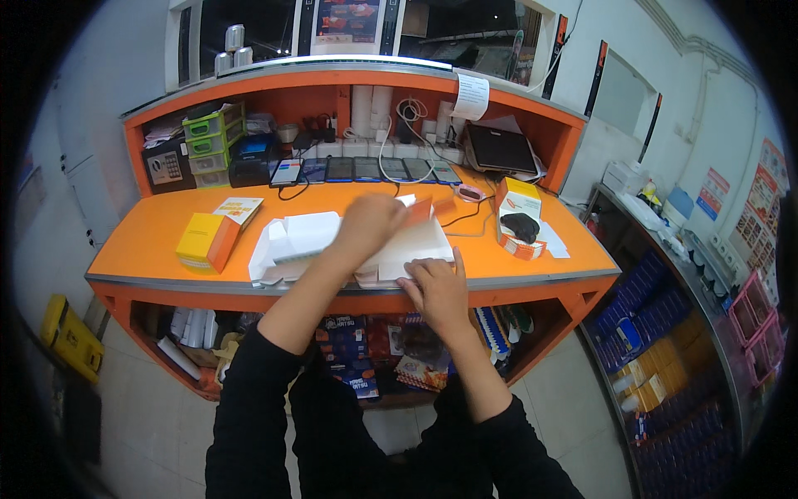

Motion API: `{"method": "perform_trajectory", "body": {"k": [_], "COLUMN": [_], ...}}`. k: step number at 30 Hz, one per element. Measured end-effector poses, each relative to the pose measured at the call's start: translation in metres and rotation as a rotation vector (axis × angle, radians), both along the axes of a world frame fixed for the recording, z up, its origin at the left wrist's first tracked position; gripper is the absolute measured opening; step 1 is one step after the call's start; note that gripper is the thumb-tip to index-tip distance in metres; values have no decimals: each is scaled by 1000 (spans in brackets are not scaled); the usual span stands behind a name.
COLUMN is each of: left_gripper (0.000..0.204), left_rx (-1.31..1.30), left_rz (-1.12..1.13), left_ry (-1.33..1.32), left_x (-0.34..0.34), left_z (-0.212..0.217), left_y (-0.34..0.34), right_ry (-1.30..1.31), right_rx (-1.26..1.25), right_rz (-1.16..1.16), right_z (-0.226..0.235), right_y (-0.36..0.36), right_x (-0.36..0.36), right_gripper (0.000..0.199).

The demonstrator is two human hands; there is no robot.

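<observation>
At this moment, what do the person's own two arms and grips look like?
Black sleeves without visible markings end partway along the forearms. No watch or bracelet shows. The left grip and right grip are ungloved hands. The left one is blurred, so I cannot tell about rings there.
</observation>
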State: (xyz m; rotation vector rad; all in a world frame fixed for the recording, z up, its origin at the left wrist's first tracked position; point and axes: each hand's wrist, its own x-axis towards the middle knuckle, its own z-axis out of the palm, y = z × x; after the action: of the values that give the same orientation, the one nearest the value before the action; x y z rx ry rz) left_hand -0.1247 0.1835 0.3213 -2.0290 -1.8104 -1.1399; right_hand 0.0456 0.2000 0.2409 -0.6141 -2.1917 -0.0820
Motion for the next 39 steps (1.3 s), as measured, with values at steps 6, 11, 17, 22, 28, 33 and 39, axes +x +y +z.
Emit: {"method": "perform_trajectory", "body": {"k": [6, 11, 17, 22, 28, 33, 39], "left_gripper": [9, 19, 29, 25, 9, 13, 12], "left_rx": [540, 321, 17, -192, -144, 59, 140], "left_rz": [85, -87, -440, -362, -212, -138, -114], "left_ry": [-53, -54, -954, -1444, -934, -699, -633], "left_x": [28, 88, 108, 99, 88, 118, 122], "left_z": [38, -46, -134, -159, -146, -155, -166], "left_y": [-127, -194, -187, -180, -176, -171, -165], "right_ry": [40, 590, 262, 280, 154, 451, 490], "right_rx": [-94, -809, -787, -218, -480, -459, -676], "right_rz": [61, 1150, 498, 419, 269, 71, 208], "right_z": [3, -27, -92, -81, -64, -71, -79], "right_y": [-8, -84, -123, -120, -117, -110, -122], "right_x": [8, 46, 74, 75, 91, 86, 80], "right_gripper": [36, 104, 39, 38, 20, 15, 13]}}
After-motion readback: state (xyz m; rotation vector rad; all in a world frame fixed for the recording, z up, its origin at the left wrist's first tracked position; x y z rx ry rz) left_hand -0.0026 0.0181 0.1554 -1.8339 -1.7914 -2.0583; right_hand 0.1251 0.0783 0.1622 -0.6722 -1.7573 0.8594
